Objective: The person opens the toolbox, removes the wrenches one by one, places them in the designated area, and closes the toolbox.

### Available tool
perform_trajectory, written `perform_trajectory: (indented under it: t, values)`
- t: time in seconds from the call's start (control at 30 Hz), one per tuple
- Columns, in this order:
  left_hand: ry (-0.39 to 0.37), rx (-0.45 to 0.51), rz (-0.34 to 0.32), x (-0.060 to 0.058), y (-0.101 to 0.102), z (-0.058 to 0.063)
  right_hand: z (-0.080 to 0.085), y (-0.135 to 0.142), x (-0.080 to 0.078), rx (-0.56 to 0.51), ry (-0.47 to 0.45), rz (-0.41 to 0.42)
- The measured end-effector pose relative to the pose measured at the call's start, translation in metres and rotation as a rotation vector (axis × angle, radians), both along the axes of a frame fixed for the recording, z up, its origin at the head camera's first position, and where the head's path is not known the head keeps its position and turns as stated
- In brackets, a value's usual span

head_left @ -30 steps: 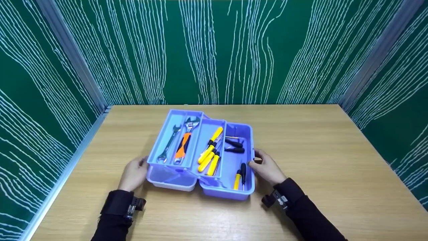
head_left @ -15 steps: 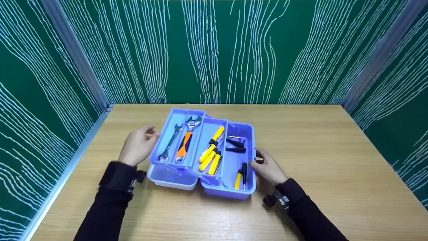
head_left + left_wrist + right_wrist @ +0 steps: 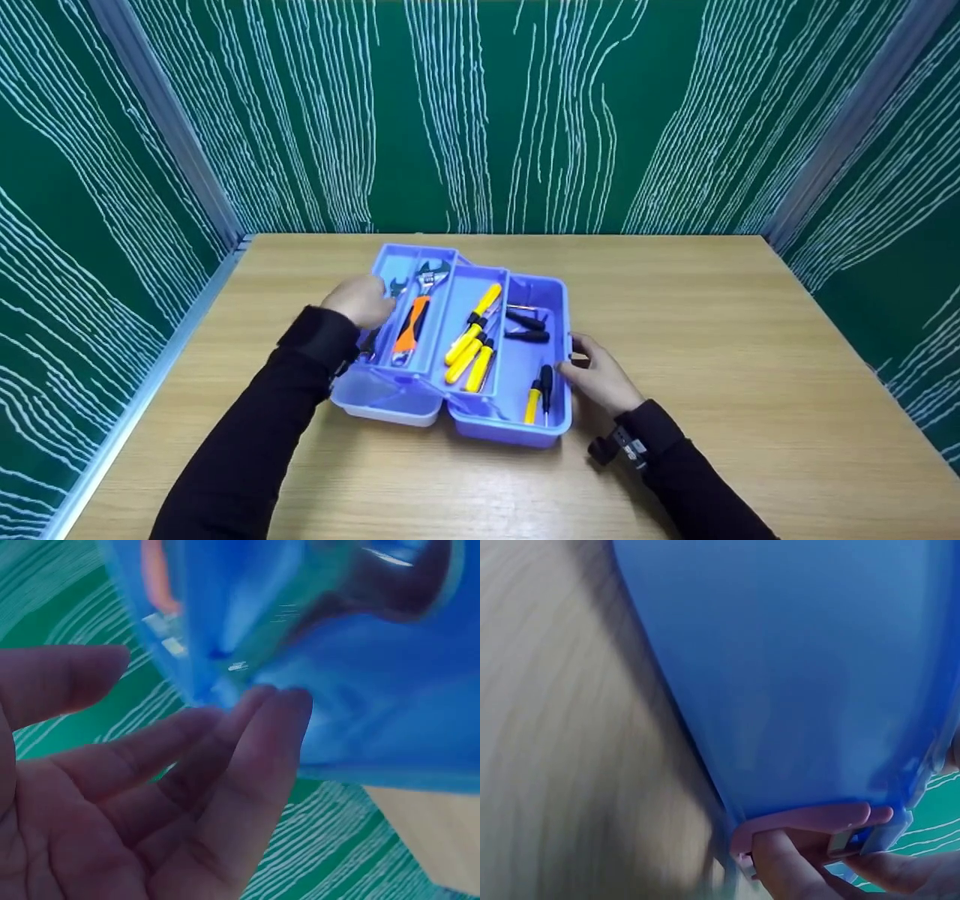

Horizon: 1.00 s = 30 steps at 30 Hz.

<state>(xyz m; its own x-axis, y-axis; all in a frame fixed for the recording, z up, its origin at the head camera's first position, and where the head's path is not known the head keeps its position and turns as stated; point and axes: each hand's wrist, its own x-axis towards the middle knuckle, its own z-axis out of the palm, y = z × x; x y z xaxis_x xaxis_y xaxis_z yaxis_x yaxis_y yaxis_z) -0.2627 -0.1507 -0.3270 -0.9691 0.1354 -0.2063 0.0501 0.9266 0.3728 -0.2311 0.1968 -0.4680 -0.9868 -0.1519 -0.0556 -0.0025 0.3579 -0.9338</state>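
A purple cantilever toolbox [image 3: 506, 433] lies opened out on the table. My left hand [image 3: 362, 301] is over its raised left tray [image 3: 395, 262], partly covering an open-end wrench [image 3: 397, 286]. In the left wrist view, bent fingertips [image 3: 289, 709] sit close to the wrench [image 3: 270, 634], with the thumb [image 3: 75, 679] well apart and nothing pinched. Beside the wrench lies an adjustable wrench [image 3: 412, 322] with an orange and black handle. My right hand [image 3: 600, 379] grips the toolbox's right side, its fingers at the pink latch [image 3: 810, 819] in the right wrist view.
Several yellow-handled screwdrivers [image 3: 472, 352] lie in the middle tray. Black-handled tools [image 3: 526, 337] and another yellow-handled one [image 3: 532, 403] are in the right bin. Green panels [image 3: 525, 112] with white lines stand behind the wooden table [image 3: 675, 300] and at both sides.
My left hand has left the toolbox's left side, risen, and moved right over the wrench in the left tray. The right hand has stayed at the toolbox's right side.
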Motion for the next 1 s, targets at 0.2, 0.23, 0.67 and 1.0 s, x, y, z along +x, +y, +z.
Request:
perform_trajectory:
  t: [0.2, 0.23, 0.67, 1.0]
  values:
    - [-0.061, -0.073, 0.011, -0.002, 0.008, -0.005, 0.0, 0.0, 0.001, -0.009, -0.006, -0.003]
    - [-0.059, -0.081, 0.004, -0.002, 0.008, -0.005, -0.001, 0.0, 0.002, -0.011, -0.004, 0.0]
    - [-0.051, -0.141, -0.026, -0.005, 0.013, -0.005, -0.003, -0.001, 0.0, -0.014, 0.018, 0.0]
    - [-0.029, -0.156, -0.035, -0.008, 0.009, 0.002, -0.001, 0.001, -0.002, -0.016, 0.002, -0.002]
